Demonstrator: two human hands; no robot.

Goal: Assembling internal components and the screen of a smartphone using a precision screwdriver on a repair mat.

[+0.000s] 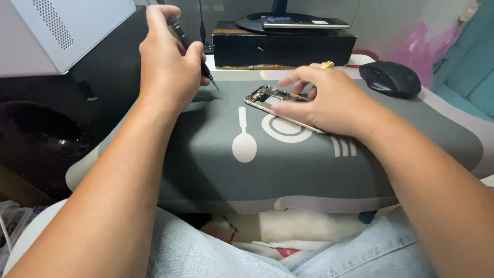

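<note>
The bench (442, 110) ran beneath both my hands, and nearly all of it was covered by a grey mat (309, 164) printed with a white spoon, a ring and some short bars. Beyond my left hand and off to its outer side stood a pale grey box (56, 31) with a patch of small holes in its face. Straight ahead, past the fingertips of both hands, sat a low black block (283, 49), and on top of it a round black stand base (267, 21) carried a dark phone (303, 22) lying flat. Beyond my right hand and toward its outer side rested a black mouse (390, 78) at the far edge of the mat. My left hand (167, 64) was raised a little above the mat, its fingers curled tight around a thin black screwdriver (189, 44), the tip slanting down toward the gap between my hands. My right hand (329, 100) lay on the mat with the fingers spread, pressing down on an opened phone frame (272, 100); the frame lay flat on the mat under those fingers, its near end hidden beneath my palm and its far end sticking out toward my left hand. On one finger of the right hand I wore a gold ring (327, 65).
</note>
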